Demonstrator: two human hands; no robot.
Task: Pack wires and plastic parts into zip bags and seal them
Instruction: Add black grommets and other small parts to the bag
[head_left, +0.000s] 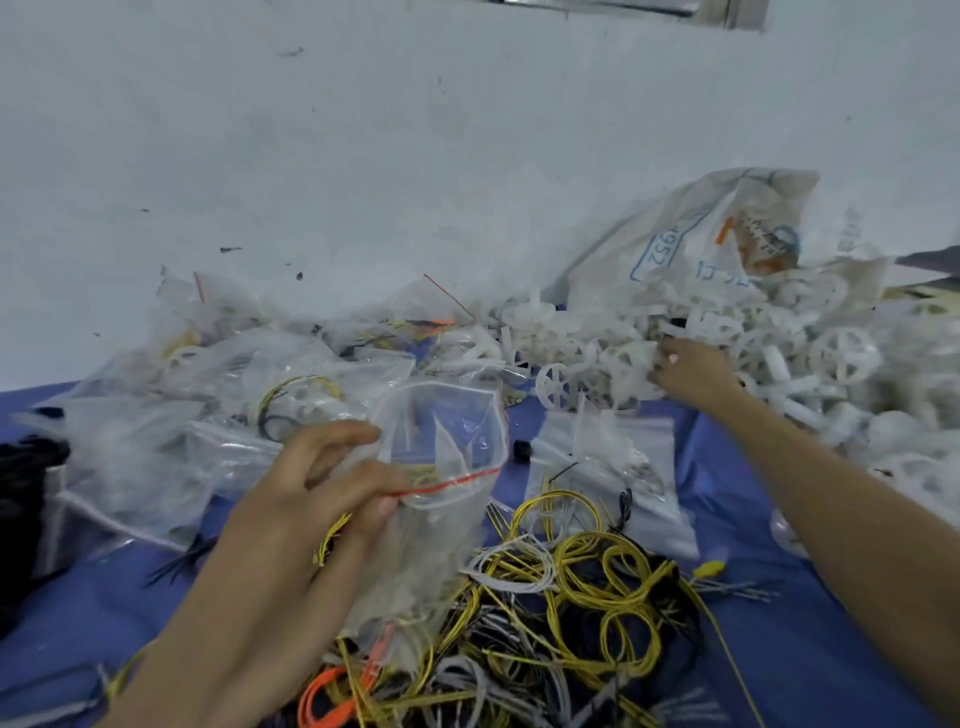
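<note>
My left hand (317, 483) pinches the rim of a clear zip bag (441, 457) with a red seal line, holding its mouth open; yellow wire shows inside. My right hand (691, 371) reaches out into a heap of white plastic wheel parts (779, 353), fingers curled among them; whether it grips a part I cannot tell. A tangle of yellow, black and grey wires (561, 608) lies on the blue table cover in front of me.
Several filled zip bags (218, 395) are piled at the left. A stack of flat empty zip bags (602, 467) lies in the middle. A large printed white sack (701, 234) leans on the wall behind the parts. A black object (26, 499) sits at the left edge.
</note>
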